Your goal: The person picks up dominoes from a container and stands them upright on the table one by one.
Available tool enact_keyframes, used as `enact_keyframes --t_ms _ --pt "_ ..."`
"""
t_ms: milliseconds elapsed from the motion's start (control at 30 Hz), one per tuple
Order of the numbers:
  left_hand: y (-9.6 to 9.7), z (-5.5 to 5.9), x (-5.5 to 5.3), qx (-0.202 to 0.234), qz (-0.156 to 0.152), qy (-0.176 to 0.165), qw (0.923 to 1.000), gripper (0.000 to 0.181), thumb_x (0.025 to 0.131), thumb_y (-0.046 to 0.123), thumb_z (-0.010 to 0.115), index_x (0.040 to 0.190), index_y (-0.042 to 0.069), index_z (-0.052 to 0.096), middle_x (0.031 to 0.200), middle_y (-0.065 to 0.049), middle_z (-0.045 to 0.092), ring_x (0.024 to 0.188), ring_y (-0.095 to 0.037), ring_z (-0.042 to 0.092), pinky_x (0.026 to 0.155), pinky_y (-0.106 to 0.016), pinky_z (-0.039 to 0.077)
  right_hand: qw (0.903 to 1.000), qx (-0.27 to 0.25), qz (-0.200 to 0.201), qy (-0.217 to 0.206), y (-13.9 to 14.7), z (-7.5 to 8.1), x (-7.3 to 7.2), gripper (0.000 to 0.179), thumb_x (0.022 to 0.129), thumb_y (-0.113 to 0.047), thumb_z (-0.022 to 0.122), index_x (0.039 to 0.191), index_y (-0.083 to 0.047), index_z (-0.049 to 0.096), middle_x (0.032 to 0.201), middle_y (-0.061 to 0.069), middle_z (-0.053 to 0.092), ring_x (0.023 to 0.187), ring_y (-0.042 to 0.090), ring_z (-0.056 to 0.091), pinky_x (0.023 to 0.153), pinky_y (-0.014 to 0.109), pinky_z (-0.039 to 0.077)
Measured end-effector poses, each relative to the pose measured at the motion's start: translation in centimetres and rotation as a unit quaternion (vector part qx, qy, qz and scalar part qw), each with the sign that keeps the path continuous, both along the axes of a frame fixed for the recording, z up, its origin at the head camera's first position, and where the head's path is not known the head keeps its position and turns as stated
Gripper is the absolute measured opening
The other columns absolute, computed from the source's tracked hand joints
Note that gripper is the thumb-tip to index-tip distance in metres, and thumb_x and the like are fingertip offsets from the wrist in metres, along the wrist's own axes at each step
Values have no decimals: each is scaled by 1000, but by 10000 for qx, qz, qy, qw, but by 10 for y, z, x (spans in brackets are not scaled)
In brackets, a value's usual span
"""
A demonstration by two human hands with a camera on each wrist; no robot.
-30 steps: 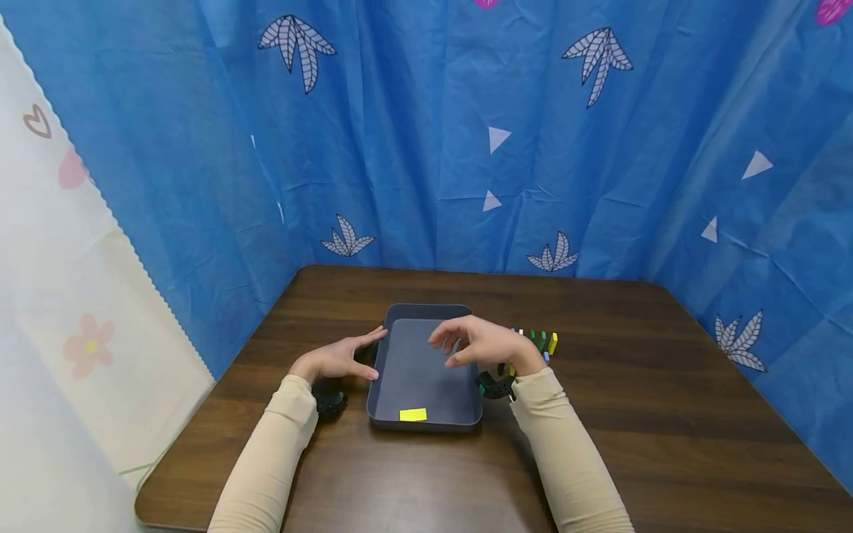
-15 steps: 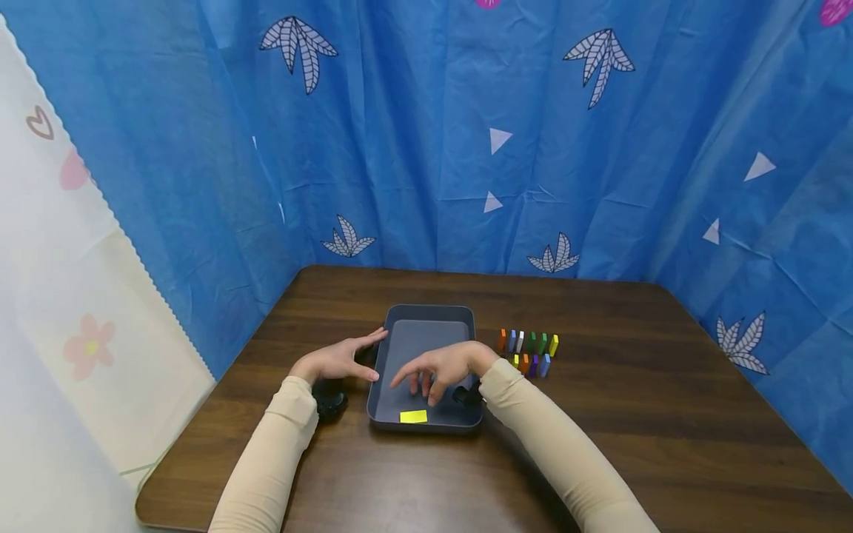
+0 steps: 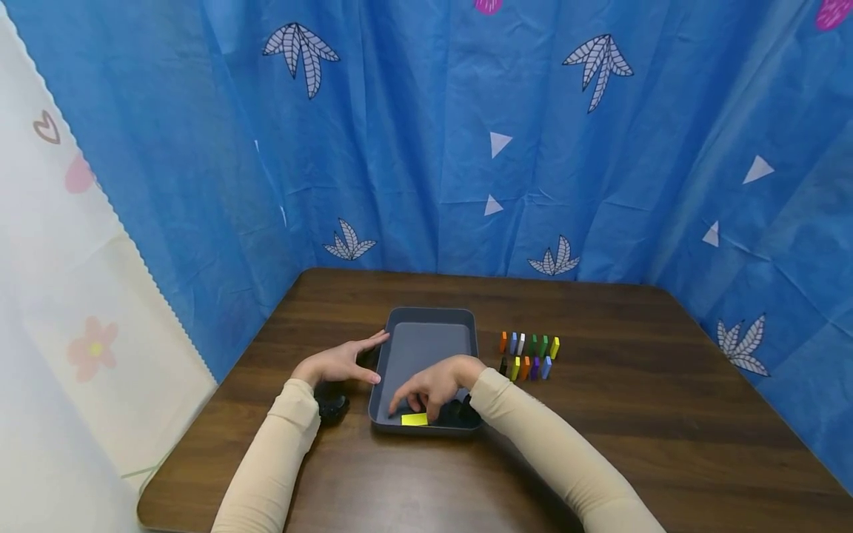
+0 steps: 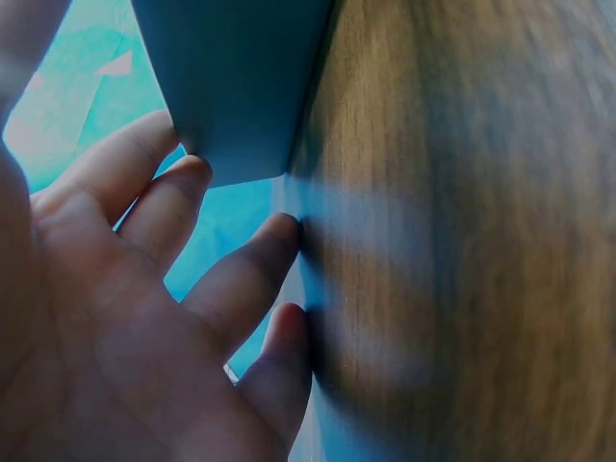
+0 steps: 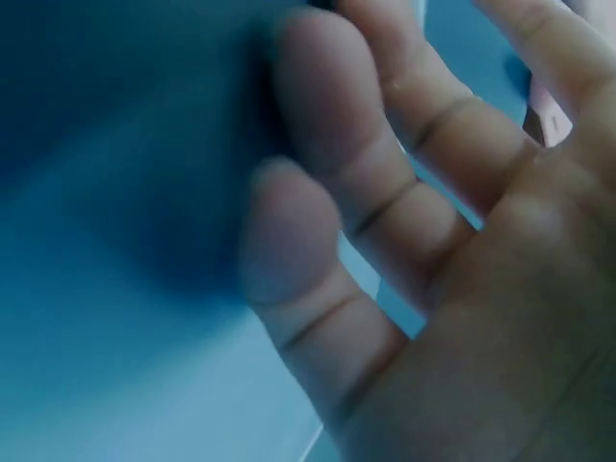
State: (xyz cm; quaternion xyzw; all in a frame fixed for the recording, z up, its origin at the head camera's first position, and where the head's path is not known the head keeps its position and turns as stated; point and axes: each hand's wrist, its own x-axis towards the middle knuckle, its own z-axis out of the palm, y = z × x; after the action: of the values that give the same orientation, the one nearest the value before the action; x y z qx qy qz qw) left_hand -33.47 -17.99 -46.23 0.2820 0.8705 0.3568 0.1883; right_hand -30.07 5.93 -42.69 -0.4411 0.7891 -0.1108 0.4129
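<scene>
A dark grey rectangular tray lies on the table, and a flat yellow block rests inside it at the near end. My right hand reaches down into the tray just over that block. Its thumb comes to the block's right end, while the index finger points down at the left with a small gap. In the right wrist view, curved fingertips meet the blue-looking tray floor. My left hand spreads along the tray's left wall, and its fingertips touch the wall in the left wrist view.
Right of the tray stand two rows of small upright blocks, among them a yellow block, a purple block and a white block. A blue curtain hangs behind the brown wooden table.
My right hand has moved left and toward the tray's near end, then lowered to the yellow block. The left hand keeps its place at the tray's left wall.
</scene>
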Motion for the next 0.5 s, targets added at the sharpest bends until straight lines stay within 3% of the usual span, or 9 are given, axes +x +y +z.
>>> enact_keyframes --t_ms 233,500 --pt "-1 -2 0 -2 -29 117 9999 86 75 39 68 143 26 17 150 7 7 136 -27 15 102 -56 24 9984 43 -23 557 -4 -4 9 53 78 3 62 109 -39 49 89 -2 48 74 9 44 54 22 43" --pt "-1 -6 1 -20 -125 92 9999 86 76 38 68 143 27 16 150 7 7 136 -26 16 102 -53 26 9964 -122 -89 838 -4 -9 14 42 77 0 65 101 -32 51 83 -3 50 70 8 45 56 21 44"
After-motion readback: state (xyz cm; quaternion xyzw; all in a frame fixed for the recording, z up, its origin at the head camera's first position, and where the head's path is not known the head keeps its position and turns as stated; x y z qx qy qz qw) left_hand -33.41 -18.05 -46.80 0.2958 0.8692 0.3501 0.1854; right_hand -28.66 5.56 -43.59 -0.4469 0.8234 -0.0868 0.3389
